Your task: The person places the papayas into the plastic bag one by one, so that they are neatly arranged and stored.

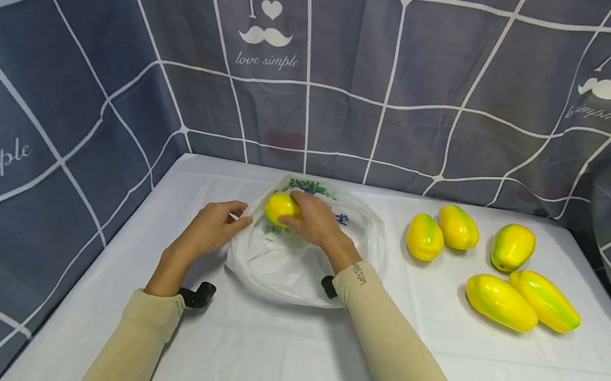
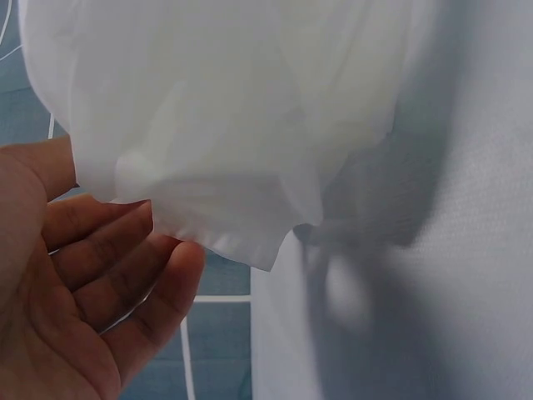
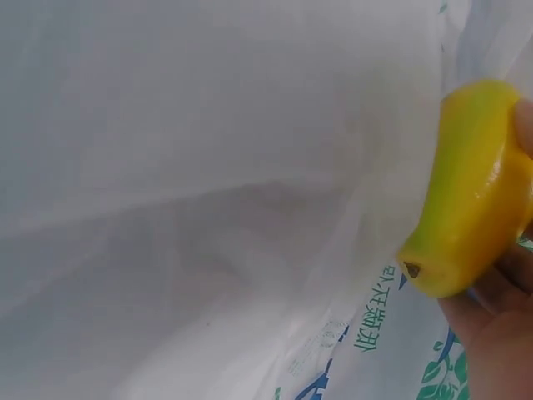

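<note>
Right hand [image 1: 316,220] fingers curled around a mango [image 1: 280,206] at the bag [image 1: 296,265] mouth; left hand [image 1: 211,230] pinches the bag's edge.

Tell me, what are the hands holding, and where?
The right hand grips a yellow mango around one end, over the white plastic bag. The left hand pinches the bag's edge with its fingers.

White table [image 1: 488,378], blue gridded curtain [image 1: 126,67].
</note>
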`<state>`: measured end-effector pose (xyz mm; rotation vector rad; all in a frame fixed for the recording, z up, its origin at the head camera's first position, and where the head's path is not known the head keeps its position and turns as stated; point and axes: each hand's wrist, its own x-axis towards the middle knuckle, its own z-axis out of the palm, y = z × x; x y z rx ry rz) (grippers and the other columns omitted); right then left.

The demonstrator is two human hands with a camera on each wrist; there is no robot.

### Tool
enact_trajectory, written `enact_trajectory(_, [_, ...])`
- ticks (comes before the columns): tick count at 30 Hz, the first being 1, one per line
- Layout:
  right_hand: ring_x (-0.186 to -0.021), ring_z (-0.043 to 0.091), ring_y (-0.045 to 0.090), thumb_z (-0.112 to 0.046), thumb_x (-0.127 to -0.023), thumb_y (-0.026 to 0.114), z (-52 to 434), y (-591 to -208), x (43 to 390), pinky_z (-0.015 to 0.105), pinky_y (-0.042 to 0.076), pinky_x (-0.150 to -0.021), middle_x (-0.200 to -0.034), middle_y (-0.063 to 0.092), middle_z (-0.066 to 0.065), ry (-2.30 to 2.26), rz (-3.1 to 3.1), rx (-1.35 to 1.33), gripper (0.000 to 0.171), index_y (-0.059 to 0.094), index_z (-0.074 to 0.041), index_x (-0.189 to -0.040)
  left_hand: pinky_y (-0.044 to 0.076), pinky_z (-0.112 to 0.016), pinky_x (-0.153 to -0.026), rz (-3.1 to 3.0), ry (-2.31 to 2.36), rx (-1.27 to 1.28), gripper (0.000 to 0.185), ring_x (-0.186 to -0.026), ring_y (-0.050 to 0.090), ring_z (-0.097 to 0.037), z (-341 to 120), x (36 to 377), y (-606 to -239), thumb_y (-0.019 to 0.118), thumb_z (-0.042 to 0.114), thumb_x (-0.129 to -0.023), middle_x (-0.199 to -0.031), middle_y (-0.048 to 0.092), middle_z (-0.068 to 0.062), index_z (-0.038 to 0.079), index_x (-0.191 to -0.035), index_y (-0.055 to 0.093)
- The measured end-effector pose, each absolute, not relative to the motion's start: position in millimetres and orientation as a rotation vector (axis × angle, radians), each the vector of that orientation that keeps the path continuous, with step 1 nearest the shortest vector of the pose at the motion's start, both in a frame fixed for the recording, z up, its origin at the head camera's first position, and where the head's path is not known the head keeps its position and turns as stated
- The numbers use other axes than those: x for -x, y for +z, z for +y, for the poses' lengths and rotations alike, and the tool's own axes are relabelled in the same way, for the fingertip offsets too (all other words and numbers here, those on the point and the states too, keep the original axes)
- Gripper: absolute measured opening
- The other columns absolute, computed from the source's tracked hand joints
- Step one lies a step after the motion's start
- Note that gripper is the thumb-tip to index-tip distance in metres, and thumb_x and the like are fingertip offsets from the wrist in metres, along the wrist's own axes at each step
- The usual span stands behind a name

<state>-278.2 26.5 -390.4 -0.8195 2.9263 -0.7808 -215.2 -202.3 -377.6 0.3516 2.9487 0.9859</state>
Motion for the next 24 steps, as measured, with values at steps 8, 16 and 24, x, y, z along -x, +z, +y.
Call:
enact_trajectory(8, [-0.106,0.023,0.057,-0.038,-0.092,0.071,30.3,-390.8,280.8,0.039,0.044,-0.097,-0.125,0.062,0.009,-0.786,2.93,0.796,0.059,0.052,-0.005,-0.137,0.051,-0.049,-0.089,2.942,0.984,-0.366,0.045,-0.103,0.065,-0.035,-201.1,214.5,-376.5,0.059,0.027,-0.1,-0.121,0.064,-0.022,-0.001,-0.134,0.057])
enact_trajectory(16, [-0.105,0.023,0.056,-0.039,-0.092,0.07,27.6,-394.2,282.6,0.038,0.044,-0.096,-0.126,0.062,0.008,-0.774,2.919,0.792,0.059,0.052,-0.006,-0.137,0.052,-0.049,-0.089,2.938,0.974,-0.364,0.045,-0.102,0.064,-0.034,-201.4,215.5,-377.5,0.059,0.028,-0.1,-0.122,0.064,-0.021,-0.001,-0.135,0.057])
enact_trajectory(24, [-0.109,0.024,0.055,-0.04,-0.093,0.069,26.2,-392.5,281.6,0.038,0.043,-0.098,-0.129,0.06,0.008,-0.735,2.918,0.79,0.061,0.05,-0.006,-0.14,0.051,-0.049,-0.089,2.947,0.968,-0.367,0.045,-0.102,0.064,-0.034,-201.6,216.1,-378.3,0.059,0.027,-0.1,-0.121,0.064,-0.021,-0.002,-0.134,0.056])
